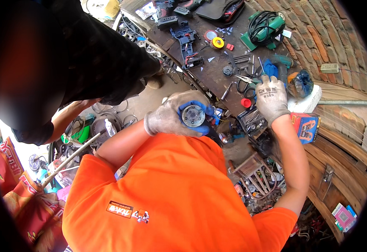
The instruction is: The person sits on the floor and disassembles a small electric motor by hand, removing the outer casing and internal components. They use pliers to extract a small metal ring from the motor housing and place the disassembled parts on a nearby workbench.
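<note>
My gloved left hand (181,111) is wrapped round a round grey metal part (193,116) with several small holes in its face, held above my lap. My gloved right hand (271,98) reaches over the workbench (217,71), its fingers bent and close together. Their tips are partly hidden beside a blue crumpled thing (270,68); what they hold, if anything, I cannot make out. A thin rod (261,64) lies at the fingertips. Just left of this hand are pliers (245,79), black-handled scissors (242,86) and a red cap (245,103).
A green power tool (265,31) with a coiled black cord stands at the back. An opened tool housing (186,44) and a yellow disc (218,43) lie on the bench. A red box (305,127) sits right, a wooden chair (257,174) below. Another person (103,54) stands at left.
</note>
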Demonstrator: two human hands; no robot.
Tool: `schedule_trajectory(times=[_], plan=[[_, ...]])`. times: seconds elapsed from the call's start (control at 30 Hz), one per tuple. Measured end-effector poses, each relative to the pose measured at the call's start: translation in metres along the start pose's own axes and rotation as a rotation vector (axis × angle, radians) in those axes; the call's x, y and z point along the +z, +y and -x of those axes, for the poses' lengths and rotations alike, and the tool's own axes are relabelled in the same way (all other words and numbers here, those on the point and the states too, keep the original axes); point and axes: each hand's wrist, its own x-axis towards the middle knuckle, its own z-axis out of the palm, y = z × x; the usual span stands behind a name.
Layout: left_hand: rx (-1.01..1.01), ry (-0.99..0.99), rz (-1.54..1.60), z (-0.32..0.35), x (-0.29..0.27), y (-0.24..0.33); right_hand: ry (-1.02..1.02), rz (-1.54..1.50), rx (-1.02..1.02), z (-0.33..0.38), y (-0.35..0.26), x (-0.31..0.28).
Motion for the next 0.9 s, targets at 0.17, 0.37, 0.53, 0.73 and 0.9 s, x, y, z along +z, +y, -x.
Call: schedule_trajectory(times=[0.17,0.37,0.53,0.73,0.9], plan=[[-0.043,-0.02,0.018,0.005,-0.002,-0.006,0.015,0.027,-0.038,-0.01,-0.006,0.0],[-0.11,-0.027,0.07,0.011,-0.001,-0.01,-0.092,0.04,-0.062,-0.025,-0.014,-0.008],[-0.131,-0.051,0.049,0.015,-0.001,-0.011,-0.088,0.073,-0.07,-0.036,-0.02,-0.005],[-0.136,-0.073,0.033,0.015,-0.004,-0.009,-0.129,0.108,-0.096,-0.041,-0.026,-0.009],[-0.11,-0.071,0.019,0.015,-0.004,-0.011,-0.114,0.157,-0.112,-0.041,-0.031,-0.014]])
